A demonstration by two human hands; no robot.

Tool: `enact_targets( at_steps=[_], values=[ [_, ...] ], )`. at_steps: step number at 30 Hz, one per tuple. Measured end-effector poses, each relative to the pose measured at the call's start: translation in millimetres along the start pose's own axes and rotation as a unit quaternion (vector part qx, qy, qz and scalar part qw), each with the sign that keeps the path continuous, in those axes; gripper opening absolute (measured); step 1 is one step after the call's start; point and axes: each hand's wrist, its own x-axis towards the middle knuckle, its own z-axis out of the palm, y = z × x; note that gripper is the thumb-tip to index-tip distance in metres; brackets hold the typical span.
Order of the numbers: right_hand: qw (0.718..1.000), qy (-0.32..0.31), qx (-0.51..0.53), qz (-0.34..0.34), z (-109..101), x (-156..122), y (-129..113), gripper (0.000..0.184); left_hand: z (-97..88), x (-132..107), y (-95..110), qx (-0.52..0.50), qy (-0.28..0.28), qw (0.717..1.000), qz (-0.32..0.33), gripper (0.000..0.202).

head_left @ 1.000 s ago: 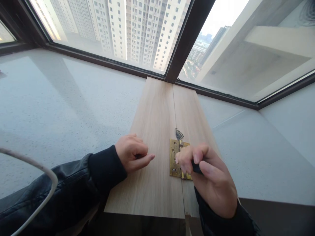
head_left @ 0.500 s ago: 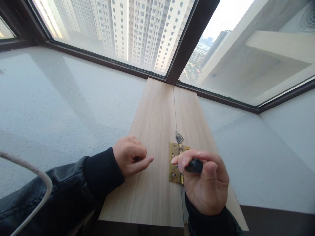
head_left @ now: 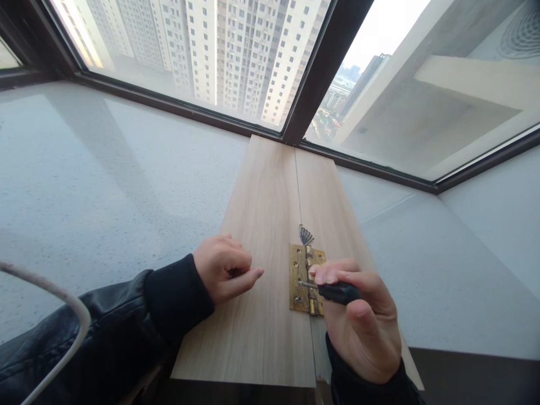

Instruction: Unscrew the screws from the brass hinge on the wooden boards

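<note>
In my right hand [head_left: 365, 318] is a screwdriver [head_left: 340, 292] with a black handle, its fingers curled around it. Its thin metal shaft points left, the tip at a hole in the left leaf of a worn brass hinge [head_left: 298, 264]. The hinge lies across the seam between two pale wooden boards; my right hand hides part of its right leaf. Several screws [head_left: 306, 235] lie fanned out just above the hinge. My left hand [head_left: 225, 270] rests on the left board [head_left: 257, 225], fingers curled in and thumb stretched toward the hinge.
Both boards lie on a speckled white sill [head_left: 147, 185] and reach the dark window frame [head_left: 291, 132]. A white cable [head_left: 71, 304] curves past my left sleeve. The sill's front edge drops into shadow at the lower right.
My right hand has shifted slightly right and its grip has turned, so the screwdriver's shaft now shows against the hinge. My left hand has stayed in place.
</note>
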Motion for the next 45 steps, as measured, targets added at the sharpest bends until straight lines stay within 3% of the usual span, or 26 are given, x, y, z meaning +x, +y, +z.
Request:
enact_targets(
  at_steps=[4, 7, 9, 14, 18, 23, 26, 33, 36, 40, 43, 45],
  values=[
    [0.997, -0.046, 0.058, 0.036, 8, 5, 3, 0.026, -1.2, 0, -1, -0.001, -0.009, 1.0, 0.003, 0.043],
    [0.988, -0.037, 0.117, 0.093, 18, 8, 0, 0.037, -2.2, -1, -1, -0.002, -0.015, 1.0, 0.008, 0.043],
    [0.983, -0.033, 0.134, 0.12, 20, 9, -3, 0.036, -2.3, -1, -1, -0.002, -0.017, 1.0, 0.008, 0.043],
    [0.995, -0.017, 0.086, 0.055, 3, 4, -3, 0.013, -2.0, -1, -2, -0.001, -0.016, 1.0, 0.007, 0.042],
    [0.998, -0.002, 0.068, 0.018, -6, 2, 1, 0.017, -2.1, -1, -2, -0.003, -0.017, 1.0, 0.007, 0.042],
    [0.992, -0.021, 0.102, 0.068, 12, 7, 7, 0.033, -0.8, -2, -3, -0.006, -0.013, 1.0, 0.013, 0.042],
    [0.989, -0.025, 0.098, 0.108, 21, 8, 6, 0.033, 1.3, -3, -4, -0.007, -0.001, 1.0, 0.015, 0.042],
    [0.998, -0.04, 0.037, 0.043, 5, 1, -4, 0.013, 3.0, -3, -5, -0.005, 0.005, 1.0, 0.017, 0.042],
    [0.997, -0.044, 0.053, 0.031, 3, 2, -2, 0.021, 1.7, -3, -5, -0.007, 0.001, 1.0, 0.017, 0.042],
    [0.986, -0.08, 0.11, 0.094, 12, 9, 1, 0.036, 0.1, -3, -4, -0.008, -0.008, 1.0, 0.018, 0.042],
    [0.975, -0.098, 0.146, 0.134, 13, 12, -1, 0.025, -0.3, -3, -5, -0.005, -0.011, 1.0, 0.017, 0.041],
    [0.977, -0.105, 0.137, 0.125, 8, 12, -3, 0.019, -0.5, -3, -5, -0.005, -0.012, 1.0, 0.018, 0.041]
  ],
)
